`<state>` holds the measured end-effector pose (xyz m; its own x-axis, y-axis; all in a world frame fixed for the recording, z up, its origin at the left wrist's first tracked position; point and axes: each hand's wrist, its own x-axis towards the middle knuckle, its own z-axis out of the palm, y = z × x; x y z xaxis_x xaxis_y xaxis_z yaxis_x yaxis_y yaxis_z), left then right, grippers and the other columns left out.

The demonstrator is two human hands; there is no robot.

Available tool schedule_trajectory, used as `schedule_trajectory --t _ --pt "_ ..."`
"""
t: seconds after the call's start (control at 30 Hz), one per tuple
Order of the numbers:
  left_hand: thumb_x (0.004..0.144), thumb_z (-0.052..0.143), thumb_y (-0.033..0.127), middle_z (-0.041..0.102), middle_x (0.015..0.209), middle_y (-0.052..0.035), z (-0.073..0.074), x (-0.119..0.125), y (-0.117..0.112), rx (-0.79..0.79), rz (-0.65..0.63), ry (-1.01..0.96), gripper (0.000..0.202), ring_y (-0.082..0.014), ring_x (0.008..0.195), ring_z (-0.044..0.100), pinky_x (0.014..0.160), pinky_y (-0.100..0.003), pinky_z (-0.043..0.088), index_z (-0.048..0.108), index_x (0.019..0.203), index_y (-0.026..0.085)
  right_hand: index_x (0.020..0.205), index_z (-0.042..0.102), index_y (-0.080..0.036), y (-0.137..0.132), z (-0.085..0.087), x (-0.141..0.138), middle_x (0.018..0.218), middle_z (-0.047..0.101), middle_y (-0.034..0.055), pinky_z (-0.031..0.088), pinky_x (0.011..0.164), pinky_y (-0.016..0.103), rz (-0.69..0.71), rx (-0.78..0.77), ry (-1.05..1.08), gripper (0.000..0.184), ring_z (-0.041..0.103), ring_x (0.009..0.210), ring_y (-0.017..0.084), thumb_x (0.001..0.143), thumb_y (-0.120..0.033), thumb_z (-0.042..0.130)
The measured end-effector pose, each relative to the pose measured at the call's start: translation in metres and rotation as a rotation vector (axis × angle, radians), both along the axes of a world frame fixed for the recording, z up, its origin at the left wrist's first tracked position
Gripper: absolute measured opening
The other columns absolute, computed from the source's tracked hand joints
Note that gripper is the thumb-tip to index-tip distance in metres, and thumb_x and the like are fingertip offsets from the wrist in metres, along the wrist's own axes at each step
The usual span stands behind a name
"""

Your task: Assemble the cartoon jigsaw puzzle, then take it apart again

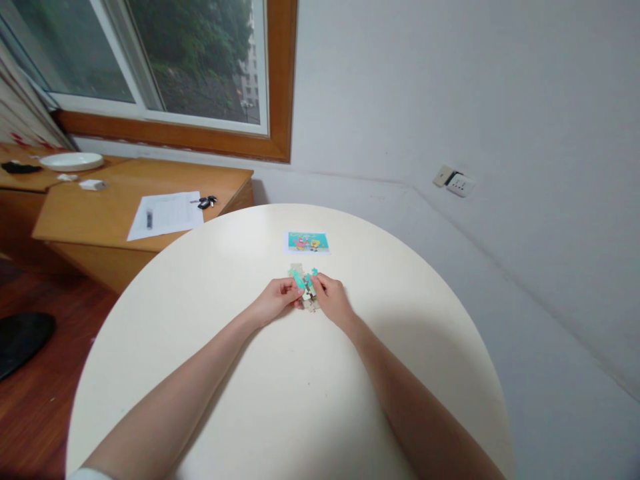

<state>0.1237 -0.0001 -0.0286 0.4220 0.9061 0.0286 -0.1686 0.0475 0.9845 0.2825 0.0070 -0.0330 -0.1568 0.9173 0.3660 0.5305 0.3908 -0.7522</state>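
A small cluster of teal and beige jigsaw puzzle pieces [304,283] lies near the middle of the round cream table [250,373]. My left hand [275,300] is curled, its fingertips pinching a piece at the cluster's left side. My right hand [333,300] is also closed, fingers pressed on the pieces from the right. Both hands meet over the cluster and partly hide it. Just beyond them lies a small colourful cartoon picture card [307,242].
A wooden desk [100,220] stands at the left under the window, carrying a sheet of paper [165,215], keys [206,201] and a white plate [71,161]. A wall socket [455,181] is at the right. A dark object [20,340] lies on the wooden floor.
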Motion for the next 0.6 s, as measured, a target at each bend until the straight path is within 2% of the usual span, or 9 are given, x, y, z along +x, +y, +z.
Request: schedule_trajectory --t 0.17,0.33,0.4,0.47,0.6 --pt "0.062 0.072 0.051 0.050 0.048 0.0029 0.0019 0.0012 -0.0007 -0.048 0.049 0.005 0.043 -0.0088 0.047 0.046 0.054 -0.025 0.037 0.049 0.055 0.015 0.054 0.037 -0.021 0.0011 -0.0015 0.0007 0.048 0.037 -0.0044 0.023 0.047 0.023 -0.013 -0.001 -0.005 0.042 0.034 0.048 0.010 0.086 -0.047 0.036" --pt "0.062 0.072 0.044 0.044 0.041 0.0053 0.0050 0.0031 -0.0033 -0.103 0.076 -0.051 0.039 -0.0078 0.040 0.042 0.047 -0.024 0.033 0.045 0.053 0.017 0.059 0.046 -0.021 0.0030 -0.0033 0.0024 0.050 0.042 -0.0040 0.026 0.049 0.023 -0.078 -0.013 0.006 0.040 0.038 0.049 0.011 0.088 -0.045 0.034" --pt "0.064 0.068 0.040 0.042 0.041 0.0057 0.0049 0.0027 -0.0028 -0.066 0.162 -0.030 0.037 -0.0072 0.038 0.039 0.045 -0.024 0.029 0.043 0.051 0.018 0.061 0.049 -0.021 0.0040 -0.0032 0.0033 0.053 0.046 -0.0029 0.029 0.051 0.024 -0.116 0.007 -0.025 0.038 0.041 0.051 0.012 0.088 -0.043 0.033" --pt "0.067 0.064 0.035 0.040 0.041 0.0059 0.0039 0.0012 -0.0010 0.033 0.299 0.045 0.034 -0.0067 0.039 0.035 0.045 -0.024 0.026 0.040 0.048 0.018 0.065 0.053 -0.020 0.0042 -0.0020 0.0037 0.059 0.052 -0.0004 0.034 0.057 0.025 -0.140 0.055 -0.085 0.035 0.046 0.058 0.014 0.089 -0.038 0.034" --pt "0.068 0.055 0.022 0.033 0.045 0.0066 0.0016 -0.0027 0.0034 0.234 0.519 0.244 0.029 -0.0076 0.045 0.031 0.048 -0.024 0.023 0.035 0.047 0.019 0.083 0.061 -0.020 0.0000 0.0024 0.0015 0.082 0.064 0.0055 0.039 0.075 0.031 -0.120 0.162 -0.249 0.021 0.055 0.081 0.019 0.087 -0.029 0.042"
